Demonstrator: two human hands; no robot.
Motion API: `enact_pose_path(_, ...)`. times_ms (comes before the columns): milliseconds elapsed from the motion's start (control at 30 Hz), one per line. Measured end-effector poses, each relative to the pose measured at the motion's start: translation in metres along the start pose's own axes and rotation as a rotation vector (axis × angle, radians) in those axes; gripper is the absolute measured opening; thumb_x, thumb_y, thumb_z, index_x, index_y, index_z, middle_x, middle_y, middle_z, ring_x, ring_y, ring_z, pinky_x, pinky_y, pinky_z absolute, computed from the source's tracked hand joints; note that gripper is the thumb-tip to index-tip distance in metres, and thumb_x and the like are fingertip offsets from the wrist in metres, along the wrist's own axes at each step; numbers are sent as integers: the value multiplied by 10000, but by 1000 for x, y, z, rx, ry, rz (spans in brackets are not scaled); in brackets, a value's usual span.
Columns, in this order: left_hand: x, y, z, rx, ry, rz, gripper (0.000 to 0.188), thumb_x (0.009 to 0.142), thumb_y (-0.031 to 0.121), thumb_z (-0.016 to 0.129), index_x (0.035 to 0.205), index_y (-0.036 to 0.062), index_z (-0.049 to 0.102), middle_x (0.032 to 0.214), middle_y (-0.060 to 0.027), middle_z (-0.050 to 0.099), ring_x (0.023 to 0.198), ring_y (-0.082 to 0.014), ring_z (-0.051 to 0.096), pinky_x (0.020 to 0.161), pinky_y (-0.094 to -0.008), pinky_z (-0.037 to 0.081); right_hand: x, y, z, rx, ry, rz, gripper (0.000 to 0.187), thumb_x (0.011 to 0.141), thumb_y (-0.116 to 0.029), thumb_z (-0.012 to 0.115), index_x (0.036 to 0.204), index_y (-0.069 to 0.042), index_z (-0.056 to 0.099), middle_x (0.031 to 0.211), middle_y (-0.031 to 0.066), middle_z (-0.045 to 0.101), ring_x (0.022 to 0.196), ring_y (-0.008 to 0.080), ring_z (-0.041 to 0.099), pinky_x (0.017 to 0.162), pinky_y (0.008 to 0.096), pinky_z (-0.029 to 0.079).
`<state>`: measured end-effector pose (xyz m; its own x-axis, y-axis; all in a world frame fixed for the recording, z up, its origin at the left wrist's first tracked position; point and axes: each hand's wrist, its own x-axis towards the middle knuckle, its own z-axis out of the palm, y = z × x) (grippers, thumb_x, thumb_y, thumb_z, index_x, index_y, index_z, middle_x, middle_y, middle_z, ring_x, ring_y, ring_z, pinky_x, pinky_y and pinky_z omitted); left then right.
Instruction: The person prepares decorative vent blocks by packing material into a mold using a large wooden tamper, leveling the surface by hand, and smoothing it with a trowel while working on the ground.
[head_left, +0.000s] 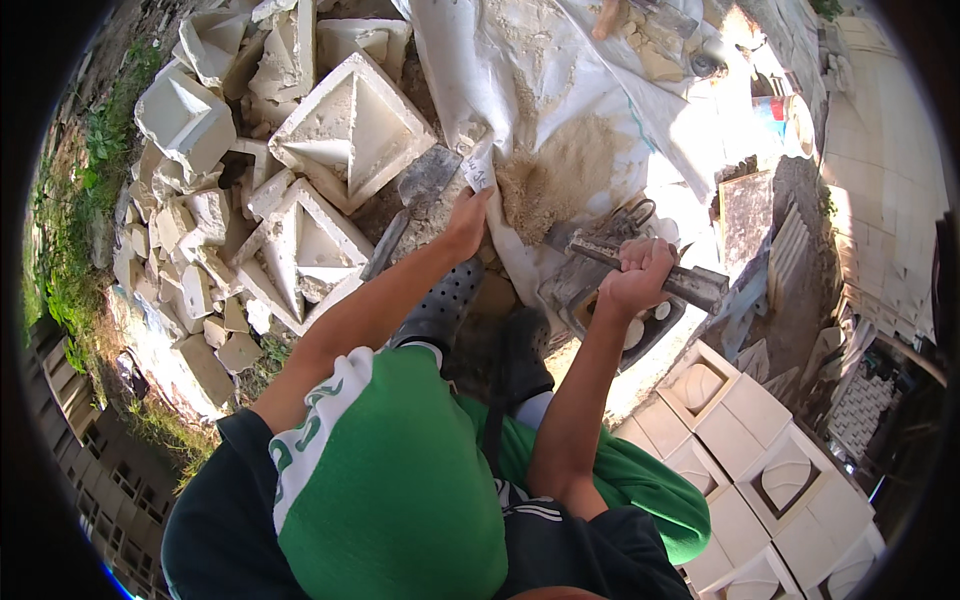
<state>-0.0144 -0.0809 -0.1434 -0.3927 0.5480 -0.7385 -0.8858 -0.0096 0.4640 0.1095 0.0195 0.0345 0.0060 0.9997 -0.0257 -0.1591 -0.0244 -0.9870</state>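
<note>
My left hand (466, 222) is closed on the edge of a white plastic sheet (440, 60), beside the broken blocks. Sandy tan powder (575, 170) lies on that sheet. In front of me to the right, my right hand (640, 275) wraps round a long grey bar-shaped tool (700, 287), crusted with pale material. The tool lies slantwise, its far end pointing up and left over the sheet. Under it sits a dark tray (632, 345) with small round things, partly hidden by my hand and forearm. Dark looped handles (640, 212) show just beyond the tool.
Broken cream blocks with triangular hollows (350, 130) are heaped at the left. Cream blocks with curved relief (785, 480) stand in rows at the lower right. A white bucket (797, 125) lies at the far right. My grey clogs (440, 300) are between my arms.
</note>
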Motion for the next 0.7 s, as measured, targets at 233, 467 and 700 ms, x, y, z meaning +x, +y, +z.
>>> enact_pose_path(233,8,2,-1,-58,-19,-167,352,919,230,542,1211,45,475,1117,-71,567,1005,-197,566,829,-344,480,2,1,21,88,-23,-8,305,845,-131,454,581,-131,303,502,-25,274,443,94,234,462,260,268)
enact_pose_path(467,24,-18,7,119,78,-145,396,925,253,538,1241,26,463,1171,-79,547,1048,-210,541,868,-353,462,2,-24,19,181,-94,-103,290,827,-142,409,571,-153,272,468,-21,250,418,103,227,466,273,278)
enact_pose_path(700,32,-29,-1,-117,2,-224,411,944,303,498,1248,28,461,1208,-85,539,1086,-221,535,913,-364,448,-5,-38,-10,105,58,-125,286,825,-140,400,576,-155,259,462,-25,242,412,102,216,467,277,279)
